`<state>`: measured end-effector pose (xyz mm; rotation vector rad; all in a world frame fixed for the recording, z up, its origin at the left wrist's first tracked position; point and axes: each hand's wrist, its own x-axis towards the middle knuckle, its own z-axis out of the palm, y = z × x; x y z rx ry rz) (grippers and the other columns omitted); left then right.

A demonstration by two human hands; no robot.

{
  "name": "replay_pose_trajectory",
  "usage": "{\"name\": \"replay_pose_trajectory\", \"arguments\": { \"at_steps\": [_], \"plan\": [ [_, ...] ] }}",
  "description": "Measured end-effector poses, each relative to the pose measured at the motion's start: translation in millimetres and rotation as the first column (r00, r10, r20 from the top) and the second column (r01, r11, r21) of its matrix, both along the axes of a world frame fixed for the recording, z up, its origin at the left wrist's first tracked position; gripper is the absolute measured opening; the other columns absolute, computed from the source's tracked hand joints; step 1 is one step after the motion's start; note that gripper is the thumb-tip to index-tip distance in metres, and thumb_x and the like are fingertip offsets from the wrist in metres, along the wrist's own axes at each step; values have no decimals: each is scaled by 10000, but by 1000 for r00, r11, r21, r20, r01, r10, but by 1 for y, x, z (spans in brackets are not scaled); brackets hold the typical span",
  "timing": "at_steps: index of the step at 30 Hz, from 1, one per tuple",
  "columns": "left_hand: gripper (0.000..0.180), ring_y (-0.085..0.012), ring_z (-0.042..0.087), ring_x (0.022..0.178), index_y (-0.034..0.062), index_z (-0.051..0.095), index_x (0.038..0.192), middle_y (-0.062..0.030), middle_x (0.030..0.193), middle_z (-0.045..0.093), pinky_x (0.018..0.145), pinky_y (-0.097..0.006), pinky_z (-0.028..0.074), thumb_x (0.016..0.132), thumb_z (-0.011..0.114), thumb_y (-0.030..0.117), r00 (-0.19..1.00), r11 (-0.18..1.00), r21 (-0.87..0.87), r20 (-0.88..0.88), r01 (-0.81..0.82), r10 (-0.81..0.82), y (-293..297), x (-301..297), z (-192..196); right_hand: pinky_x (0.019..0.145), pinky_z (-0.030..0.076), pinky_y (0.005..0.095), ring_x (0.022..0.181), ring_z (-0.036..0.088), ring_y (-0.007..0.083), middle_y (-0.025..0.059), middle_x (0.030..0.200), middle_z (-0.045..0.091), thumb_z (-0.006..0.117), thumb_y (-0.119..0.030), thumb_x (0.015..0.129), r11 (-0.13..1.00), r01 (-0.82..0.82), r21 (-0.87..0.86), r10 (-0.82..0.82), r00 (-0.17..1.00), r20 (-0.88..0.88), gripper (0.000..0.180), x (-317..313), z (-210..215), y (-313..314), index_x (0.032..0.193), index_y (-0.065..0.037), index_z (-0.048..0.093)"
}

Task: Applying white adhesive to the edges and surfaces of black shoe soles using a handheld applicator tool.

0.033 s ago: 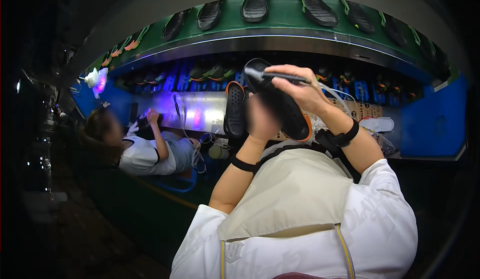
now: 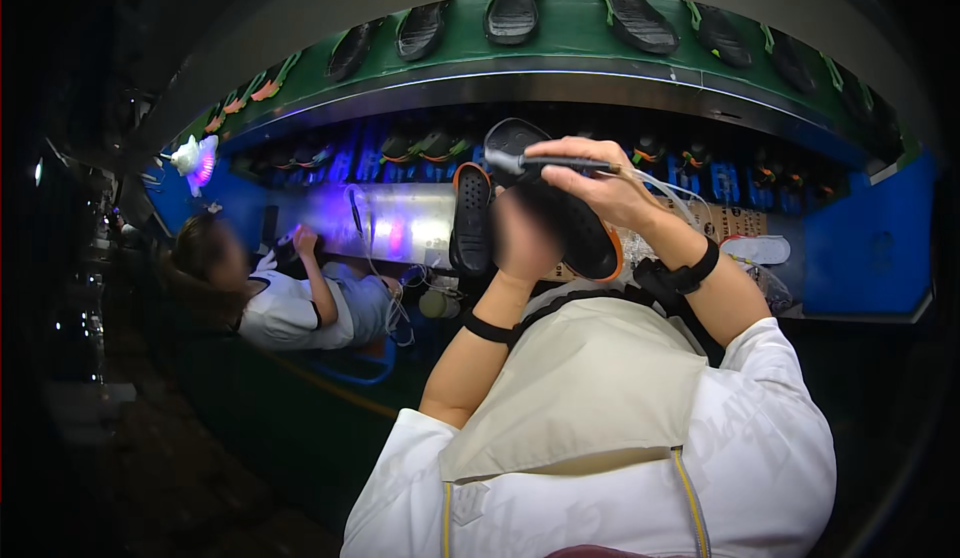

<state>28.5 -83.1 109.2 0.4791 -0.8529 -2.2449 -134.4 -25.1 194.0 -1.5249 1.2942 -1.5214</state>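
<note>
A black clog-like shoe (image 2: 588, 240) with an orange edge hangs at a slant above the bench, held by my left hand (image 2: 527, 236), whose fingers are partly blurred and hidden against it. My right hand (image 2: 600, 178) pinches a slim black brush-like tool (image 2: 570, 162) with a thin pale hose running from its rear. Its blurred grey tip meets the far end of the shoe, which shows as a dark rounded part. Left of my left hand is a second black shoe (image 2: 470, 213) with a holed surface and orange edge; whether it rests on the bench I cannot tell.
A green conveyor belt (image 2: 570, 28) carrying several black soles runs along the back. Beneath it is a shelf of dark shoes. A lit metal plate (image 2: 425, 220) and a co-worker (image 2: 295, 303) are to the left. A white sole-shaped piece (image 2: 757, 249) sits at right beside a blue panel (image 2: 868, 248).
My right hand and the tool have shifted very slightly left, and the tool lies flatter. The shoe has moved a little. My left hand keeps its place.
</note>
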Motion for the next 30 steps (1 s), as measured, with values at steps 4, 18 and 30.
{"name": "replay_pose_trajectory", "arguments": {
  "at_steps": [4,18,30],
  "plan": [
    [848,-259,510,1464,116,488,1582,-98,1555,571,1258,-431,376,1086,243,758,993,989,146,-120,7,11,-12,7,-1,829,555,272,921,698,123,47,1041,771,760,-163,982,974,-204,100,167,941,294,292,-15,-5,-4,1242,-35,798],
    [816,-288,663,1275,111,578,1497,-127,1428,668,1138,-473,518,1060,349,760,983,988,117,-143,-99,116,-40,6,8,895,568,379,950,721,287,111,992,767,817,-91,901,956,-291,44,284,874,-393,298,-18,6,7,1194,-48,786],
    [1115,-407,674,1125,-68,630,1332,-256,1188,704,1087,-559,522,877,421,928,932,992,125,-356,-19,62,-65,9,47,856,520,423,852,676,318,111,935,741,841,-92,880,979,-199,51,204,971,-124,328,-8,17,24,1203,-80,787]
  ]
}}
